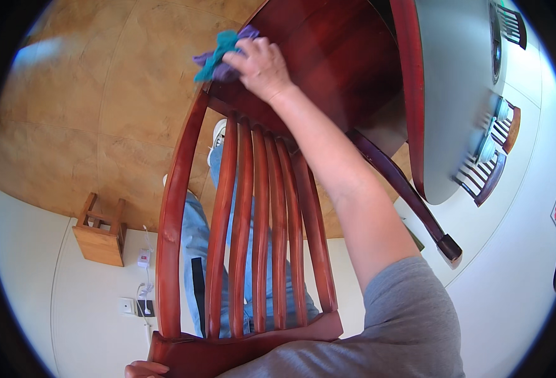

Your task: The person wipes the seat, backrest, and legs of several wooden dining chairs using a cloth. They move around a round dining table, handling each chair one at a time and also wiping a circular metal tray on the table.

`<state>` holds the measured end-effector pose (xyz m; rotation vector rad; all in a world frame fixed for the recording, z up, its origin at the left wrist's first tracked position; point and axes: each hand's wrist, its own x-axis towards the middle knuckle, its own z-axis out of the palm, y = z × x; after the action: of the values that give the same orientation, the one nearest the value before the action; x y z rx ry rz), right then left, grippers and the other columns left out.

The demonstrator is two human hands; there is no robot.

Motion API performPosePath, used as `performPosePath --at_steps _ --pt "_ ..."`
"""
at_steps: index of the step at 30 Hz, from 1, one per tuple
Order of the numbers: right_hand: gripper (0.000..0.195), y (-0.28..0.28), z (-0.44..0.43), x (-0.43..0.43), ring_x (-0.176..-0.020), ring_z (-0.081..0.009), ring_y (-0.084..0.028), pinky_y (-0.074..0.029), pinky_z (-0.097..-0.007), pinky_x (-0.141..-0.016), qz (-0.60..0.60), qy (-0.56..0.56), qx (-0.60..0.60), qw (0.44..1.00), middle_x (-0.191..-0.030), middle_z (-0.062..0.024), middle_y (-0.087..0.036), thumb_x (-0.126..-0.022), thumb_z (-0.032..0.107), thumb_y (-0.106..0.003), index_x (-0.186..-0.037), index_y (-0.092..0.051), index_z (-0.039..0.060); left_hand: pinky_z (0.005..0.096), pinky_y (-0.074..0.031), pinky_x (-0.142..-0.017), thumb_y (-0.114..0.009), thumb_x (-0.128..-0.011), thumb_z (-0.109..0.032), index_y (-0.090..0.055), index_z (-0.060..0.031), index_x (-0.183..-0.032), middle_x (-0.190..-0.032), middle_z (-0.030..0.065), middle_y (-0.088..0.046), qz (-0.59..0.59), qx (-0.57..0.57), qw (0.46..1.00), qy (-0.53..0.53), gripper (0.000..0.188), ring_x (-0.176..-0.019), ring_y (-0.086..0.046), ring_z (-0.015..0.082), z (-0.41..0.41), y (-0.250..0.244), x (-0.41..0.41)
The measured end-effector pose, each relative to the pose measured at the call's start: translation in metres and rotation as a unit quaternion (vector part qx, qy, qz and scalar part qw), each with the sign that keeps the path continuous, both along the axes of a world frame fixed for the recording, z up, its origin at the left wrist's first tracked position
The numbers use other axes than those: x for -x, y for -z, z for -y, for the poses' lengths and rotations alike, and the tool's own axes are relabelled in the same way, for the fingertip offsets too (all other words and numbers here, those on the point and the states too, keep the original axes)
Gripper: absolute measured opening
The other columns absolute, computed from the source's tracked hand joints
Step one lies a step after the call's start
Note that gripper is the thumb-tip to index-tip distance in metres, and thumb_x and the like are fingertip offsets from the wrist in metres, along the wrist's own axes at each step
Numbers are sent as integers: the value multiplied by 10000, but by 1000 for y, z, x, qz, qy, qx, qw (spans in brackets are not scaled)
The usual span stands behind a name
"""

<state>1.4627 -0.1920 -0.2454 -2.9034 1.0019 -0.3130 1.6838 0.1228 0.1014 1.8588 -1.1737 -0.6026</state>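
Observation:
A dark red wooden chair with a slatted back (259,227) stands right before me, its seat (325,61) towards the top of the view. My right hand (261,68) presses a teal and purple cloth (221,54) on the seat's left edge, near the back post. At the bottom left, my left hand (146,368) rests at the end of the chair's top rail (202,356); only its fingers show, and they grip the rail's corner.
A table (452,94) with a red wooden edge is at the right, with more chairs (483,177) and pale dishes beyond. A small wooden stool (99,243) and a power strip (144,257) with cables are at the left. My legs are behind the slats.

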Motion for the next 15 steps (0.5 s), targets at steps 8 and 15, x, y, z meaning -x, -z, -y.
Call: performPosePath --at_steps 8,15 --pt "588 -57 59 167 -1128 -412 -411 -348 -468 -972 76 590 -17 804 -1214 -181 -463 -675 240 -627 -1225 -455 122 276 -394 -410 -400 -919 -90 -461 50 -969 -467 2 -304 11 38 999 -23 161 -471 -344 139 -4 10 0" --pt "655 3 -130 214 -1081 -447 -434 -374 -471 -953 -76 657 -170 731 -1195 -275 -422 -712 165 -592 -1257 -274 -10 269 -374 -441 -413 -924 -89 -490 15 -984 -504 21 -349 0 -44 998 -40 143 -482 -387 151 13 -3 7"
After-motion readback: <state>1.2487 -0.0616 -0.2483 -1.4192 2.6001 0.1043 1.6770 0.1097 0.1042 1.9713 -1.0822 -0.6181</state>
